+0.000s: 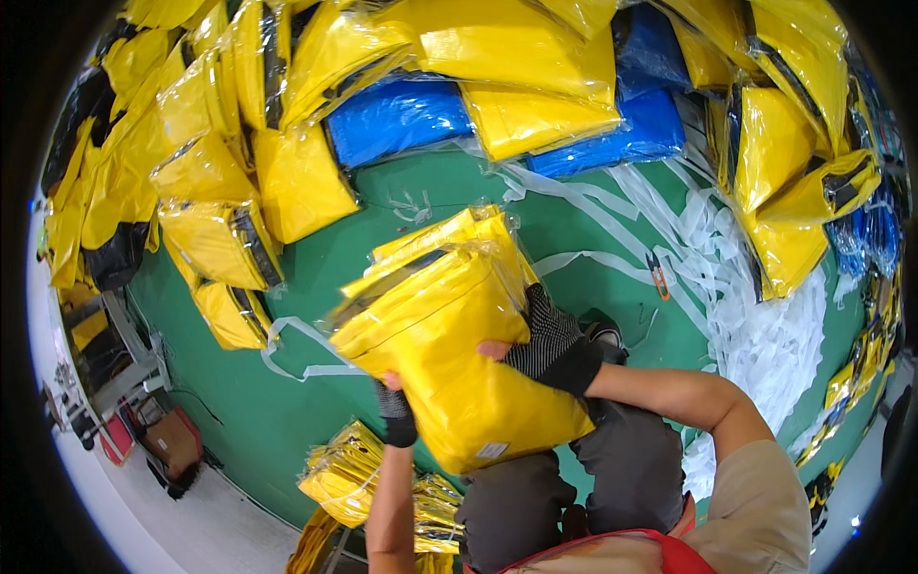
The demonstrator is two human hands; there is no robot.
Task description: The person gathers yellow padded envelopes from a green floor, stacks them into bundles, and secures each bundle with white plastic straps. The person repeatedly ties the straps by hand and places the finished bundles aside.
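A stack of folded yellow sheets in clear plastic [449, 335] is held over my lap, tilted, with a dark strip along its far left edge. My left hand [395, 411], in a dark fingerless glove, grips its near left side, thumb on top. At the right side, my right hand [545, 344], in a dotted black glove, is closed round the edge with its thumb pressed on the yellow face. The fingers underneath are hidden. Under the far end of the held stack, more yellow wrapped packs [459, 230] show.
Yellow packs [306, 182] and blue packs [397, 120] lie heaped in an arc on the green floor [402, 187]. A pile of white strips [765, 335] spreads at right, near orange-handled thread snips [658, 275]. Bundled yellow pieces [349, 474] lie near my left forearm.
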